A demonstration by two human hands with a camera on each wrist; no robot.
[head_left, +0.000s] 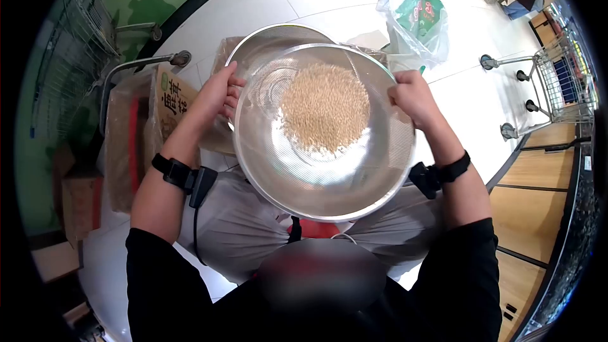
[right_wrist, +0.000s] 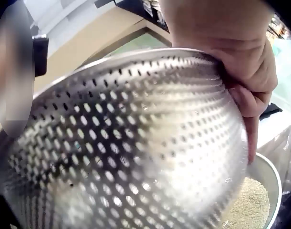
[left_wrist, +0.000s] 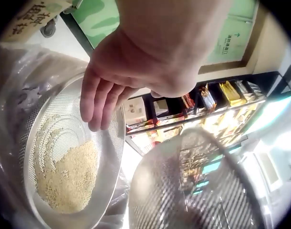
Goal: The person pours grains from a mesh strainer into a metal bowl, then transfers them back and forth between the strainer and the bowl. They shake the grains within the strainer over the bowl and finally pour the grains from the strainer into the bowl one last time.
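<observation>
A large, shiny perforated metal colander (head_left: 259, 171) hangs over the person's lap, with a round heap of pale tan grains (head_left: 326, 107) in it. My right hand (head_left: 415, 98) grips its right rim, fingers curled over the edge. Beside the left rim is my left hand (head_left: 218, 95), its fingers loosely extended and not wrapped round it. Those fingers point down in the left wrist view, over a second metal sieve (left_wrist: 114, 157) that also holds grains (left_wrist: 71, 179). In the right wrist view, a pale-rimmed bowl (right_wrist: 278, 191) with grains shows below my right hand.
A clear plastic bag with a green packet (head_left: 421, 12) stands on the white tiled floor beyond the sieves. A cardboard box (head_left: 171, 98) with printed characters is at the left. Shopping carts stand at the left and at the right (head_left: 560, 82). Wooden cabinets (head_left: 525, 215) line the right side.
</observation>
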